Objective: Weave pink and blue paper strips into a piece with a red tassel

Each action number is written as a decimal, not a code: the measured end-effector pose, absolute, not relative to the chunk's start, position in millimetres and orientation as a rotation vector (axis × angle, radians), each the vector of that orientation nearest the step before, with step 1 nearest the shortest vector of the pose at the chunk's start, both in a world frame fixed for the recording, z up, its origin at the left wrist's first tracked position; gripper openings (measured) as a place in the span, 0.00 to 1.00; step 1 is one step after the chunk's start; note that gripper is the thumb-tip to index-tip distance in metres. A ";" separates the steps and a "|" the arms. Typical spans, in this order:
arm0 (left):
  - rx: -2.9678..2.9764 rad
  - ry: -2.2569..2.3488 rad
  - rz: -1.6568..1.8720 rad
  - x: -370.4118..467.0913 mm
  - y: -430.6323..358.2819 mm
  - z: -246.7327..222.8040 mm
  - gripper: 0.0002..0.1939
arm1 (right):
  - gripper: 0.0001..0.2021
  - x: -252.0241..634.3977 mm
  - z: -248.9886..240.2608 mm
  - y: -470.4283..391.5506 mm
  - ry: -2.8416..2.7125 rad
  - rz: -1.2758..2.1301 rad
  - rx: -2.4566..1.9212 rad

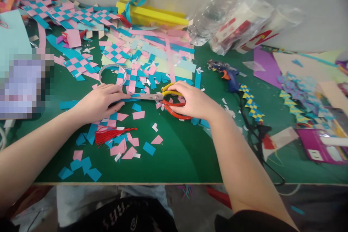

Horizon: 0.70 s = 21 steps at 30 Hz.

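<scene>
My right hand (199,100) is closed round the scissors (152,96), with its fingers in the yellow and red handles. The blades point left and reach a narrow blue paper strip (132,98). My left hand (100,102) pinches that strip close to the blade tips; part of the paper is hidden by the fingers. Right behind my left hand stands a roll of clear tape (101,75). A red tassel (110,136) lies in front of it, among blue and pink paper scraps (121,147). Woven pink-and-blue paper pieces (114,52) are spread behind both hands.
A phone (20,87) stands at the left. Behind are a folded yellow paper piece (154,16) and bagged cups (241,25) against the wall. On the right lie a blue glue gun (231,79) with its cord, woven paper chains (307,98) and a magenta packet (312,145).
</scene>
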<state>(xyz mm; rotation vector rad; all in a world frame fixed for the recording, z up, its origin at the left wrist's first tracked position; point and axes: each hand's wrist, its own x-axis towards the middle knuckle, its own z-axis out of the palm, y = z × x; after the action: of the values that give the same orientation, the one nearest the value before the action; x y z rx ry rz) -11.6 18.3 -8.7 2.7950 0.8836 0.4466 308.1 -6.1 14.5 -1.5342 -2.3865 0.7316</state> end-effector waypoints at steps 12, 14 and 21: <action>2.765 0.914 0.428 -13.0 19.2 -8.8 0.19 | 0.17 309.5 8.6 -4.5 -2.369 0.733 -1.480; 2.756 0.916 0.424 -12.3 19.2 -7.7 0.19 | 0.17 309.0 9.6 -4.7 -2.362 0.741 -1.484; 2.737 0.947 0.405 -9.8 18.8 -4.9 0.19 | 0.18 309.7 9.9 -4.4 -2.366 0.734 -1.499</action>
<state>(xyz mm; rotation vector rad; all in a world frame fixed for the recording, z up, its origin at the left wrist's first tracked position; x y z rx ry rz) -9.8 18.8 -4.9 2.7368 0.9466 0.4055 309.7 -4.4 9.9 -1.4986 -2.3663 0.7335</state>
